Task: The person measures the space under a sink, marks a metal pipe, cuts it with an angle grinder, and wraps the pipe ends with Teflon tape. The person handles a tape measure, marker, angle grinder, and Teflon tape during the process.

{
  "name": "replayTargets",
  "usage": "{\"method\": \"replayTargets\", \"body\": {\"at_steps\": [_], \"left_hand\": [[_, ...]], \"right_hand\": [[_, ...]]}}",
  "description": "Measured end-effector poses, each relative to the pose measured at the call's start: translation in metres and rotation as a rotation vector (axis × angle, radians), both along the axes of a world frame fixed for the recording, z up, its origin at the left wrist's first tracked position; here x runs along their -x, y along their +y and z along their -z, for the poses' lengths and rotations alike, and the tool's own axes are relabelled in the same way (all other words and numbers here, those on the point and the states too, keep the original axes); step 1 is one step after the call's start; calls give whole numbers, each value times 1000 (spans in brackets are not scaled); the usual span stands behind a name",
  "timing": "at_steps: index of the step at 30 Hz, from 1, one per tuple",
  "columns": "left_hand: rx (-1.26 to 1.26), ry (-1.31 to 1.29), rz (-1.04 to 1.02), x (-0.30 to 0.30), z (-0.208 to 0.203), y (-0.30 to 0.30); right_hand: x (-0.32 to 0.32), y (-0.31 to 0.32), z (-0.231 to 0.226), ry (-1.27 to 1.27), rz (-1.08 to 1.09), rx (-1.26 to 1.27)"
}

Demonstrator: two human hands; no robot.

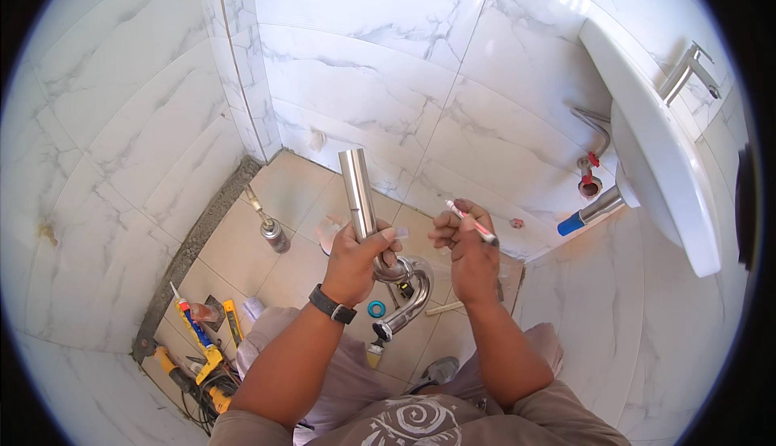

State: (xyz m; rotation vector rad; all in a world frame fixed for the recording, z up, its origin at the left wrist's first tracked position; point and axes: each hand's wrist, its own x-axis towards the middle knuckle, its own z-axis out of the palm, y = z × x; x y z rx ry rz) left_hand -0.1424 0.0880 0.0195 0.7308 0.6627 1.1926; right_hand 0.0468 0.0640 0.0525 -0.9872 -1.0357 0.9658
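Observation:
My left hand (356, 267) is wrapped round a shiny chrome drain trap. Its straight pipe (356, 187) points up and away from me, and its curved bend (419, 300) hangs below the fingers toward my lap. Off to the right, clear of the pipe, my right hand (470, 256) is closed on a white and red marker pen (472, 222) with a dark end. A teal ring (376, 309) lies on the floor beside the bend. Close to it is a brush (374, 354), partly hidden.
At right a white washbasin (664, 167) carries a chrome tap (689, 74); a blue-ended outlet pipe (592, 211) sticks out below. Beside it is a red-handled valve (588, 168). A gas torch (272, 232) stands on the tiles (234, 252). A caulking gun (198, 334) and power tools lie at left.

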Motion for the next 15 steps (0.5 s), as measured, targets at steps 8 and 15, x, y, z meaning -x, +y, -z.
{"method": "replayTargets", "body": {"at_steps": [8, 15], "left_hand": [[-26, -112, 52, 7, 0, -8], [-34, -143, 61, 6, -1, -15]], "right_hand": [[-7, -17, -23, -24, -49, 62], [-3, -13, -20, -29, -72, 94]]}}
